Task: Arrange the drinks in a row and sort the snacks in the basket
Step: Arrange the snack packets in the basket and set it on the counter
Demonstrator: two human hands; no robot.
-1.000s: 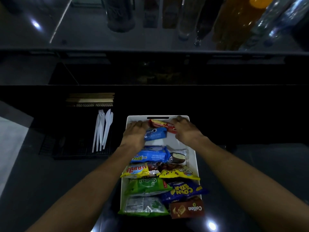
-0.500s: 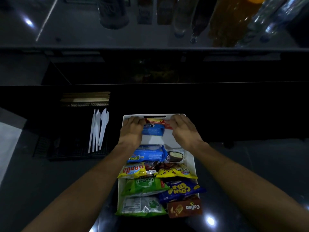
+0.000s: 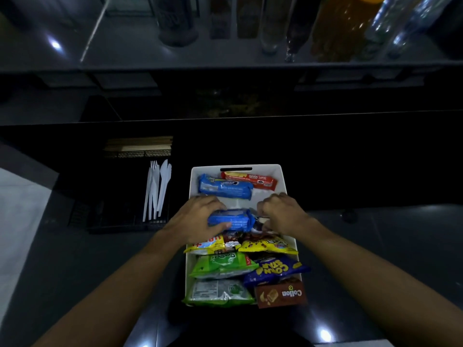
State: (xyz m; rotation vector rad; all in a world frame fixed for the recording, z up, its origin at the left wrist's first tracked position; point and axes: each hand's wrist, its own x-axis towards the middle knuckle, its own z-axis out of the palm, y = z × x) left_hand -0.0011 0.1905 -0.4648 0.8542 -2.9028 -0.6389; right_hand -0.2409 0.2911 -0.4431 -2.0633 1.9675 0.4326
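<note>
Sorting snacks in a white basket (image 3: 284,180) that sits lengthwise on a dark tabletop (image 3: 375,246), a person works with both hands in the middle of it. The left hand (image 3: 198,222) is clamped over a blue biscuit pack (image 3: 231,219), fingers over its far edge and thumb along its near side. The pack lies crosswise, its long axis running left to right across the basket, and juts out to the right of that hand. The right hand (image 3: 280,212) is just beside the pack's right end, fingers curled down onto a small dark wrapper (image 3: 259,222); whether it actually grips that wrapper is hard to tell in the dim light. The left hand is plainly the one with the pack.

Beyond the hands, toward the far end of the basket, a bare strip of basket floor separates them from a longer blue pack (image 3: 225,187) and a red pack (image 3: 250,179), both also lying crosswise, the red one against the far wall. That gap looks like the likely place for the held pack, straight ahead of the left hand.

Nearer the person lie yellow bags, green bags (image 3: 223,267), a blue corn bag (image 3: 275,269) and a brown box (image 3: 280,295).

White plastic cutlery (image 3: 156,191) rests left of the basket. Bottles (image 3: 338,26) stand in a row on a shelf beyond.
</note>
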